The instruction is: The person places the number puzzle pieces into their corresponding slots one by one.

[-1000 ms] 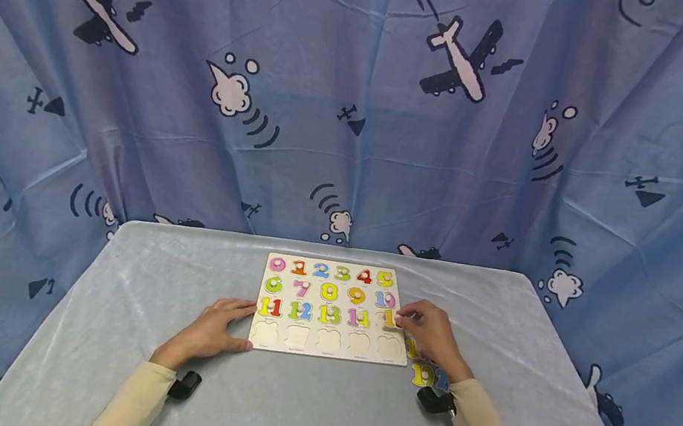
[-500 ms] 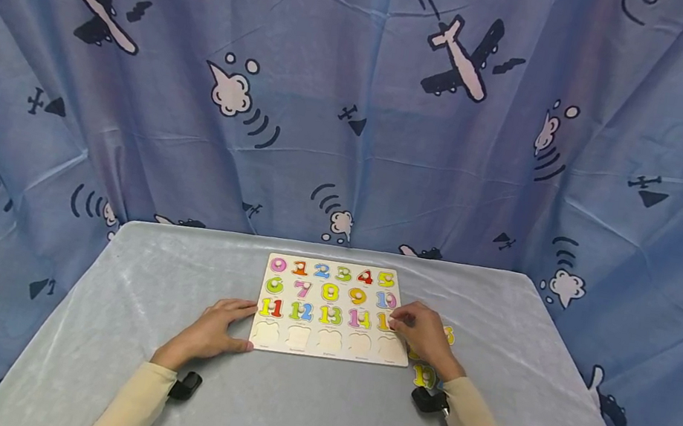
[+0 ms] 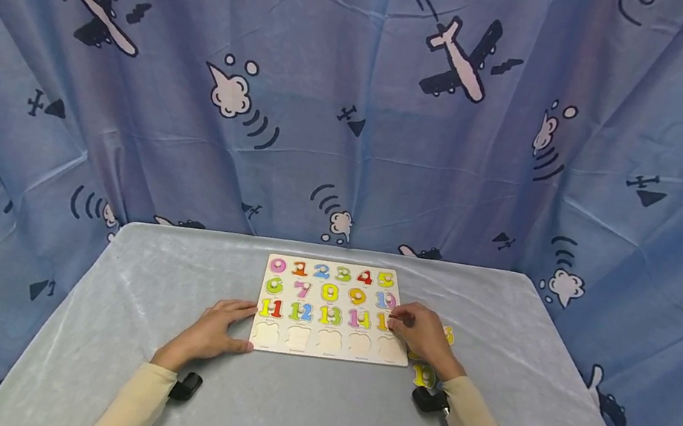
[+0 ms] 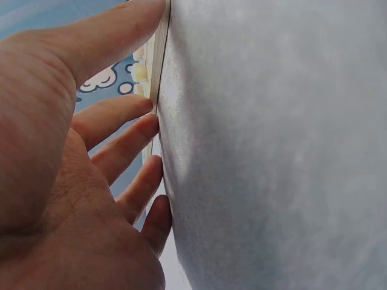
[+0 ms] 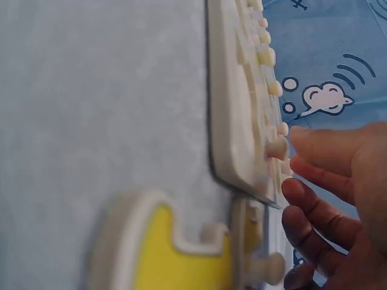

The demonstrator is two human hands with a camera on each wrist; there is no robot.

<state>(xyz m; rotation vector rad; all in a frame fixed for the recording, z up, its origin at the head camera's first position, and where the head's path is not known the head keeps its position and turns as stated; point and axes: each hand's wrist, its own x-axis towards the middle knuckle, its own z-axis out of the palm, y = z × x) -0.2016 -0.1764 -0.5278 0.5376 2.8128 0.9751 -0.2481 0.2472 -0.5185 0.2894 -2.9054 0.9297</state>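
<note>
A wooden number puzzle board [image 3: 313,345] lies on the table, with knobbed pieces 0 to 14 seated in its upper rows. My left hand [image 3: 211,332] rests at the board's left edge, fingers spread and thumb at the near corner. My right hand [image 3: 424,334] is over the board's right side, at the number 15 piece [image 3: 383,322] in the third row. In the right wrist view, the thumb and fingertips [image 5: 299,140] are parted, right at the end of a knob [image 5: 278,148]. The right part of the 15 is hidden by the fingers.
Loose yellow number pieces [image 3: 424,375] lie right of the board, partly under my right hand and wrist. The bottom row shows cut-out recesses [image 3: 329,340]. Grey cloth covers the table [image 3: 300,417], and a blue curtain [image 3: 296,160] with planes hangs behind it.
My right hand has carried the number 15 piece slightly left and down into its place in the third row; its fingers are now at the knob. The left hand stays put.
</note>
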